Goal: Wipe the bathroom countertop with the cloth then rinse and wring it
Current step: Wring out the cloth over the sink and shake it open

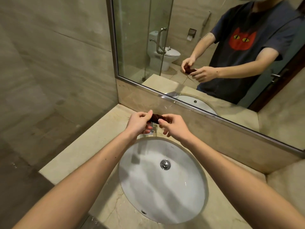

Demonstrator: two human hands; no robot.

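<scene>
In the head view, both forearms reach forward over a white oval sink (145, 187) set into a beige stone desk (102, 134). The left hand (138, 121) and the right hand (173, 127) are held close together above the back edge of the basin, and each has its fingers and thumb curled round one end of a dark reddish-brown cloth (156, 117). The cloth is twisted into a short, tight rope between the two hands, clear of the desk and just above the chrome faucet (152, 128), which the hands mostly hide. A chrome drain plug (165, 164) sits in the middle of the basin, and an overflow hole (143, 212) shows in its near wall.

A framed mirror (132, 47) rises behind the desk. Its reflection shows the person in a dark T-shirt with a red cat face, both hands gripping the twisted cloth, with a white toilet (162, 54) and a glass shower door (148, 22) behind.
</scene>
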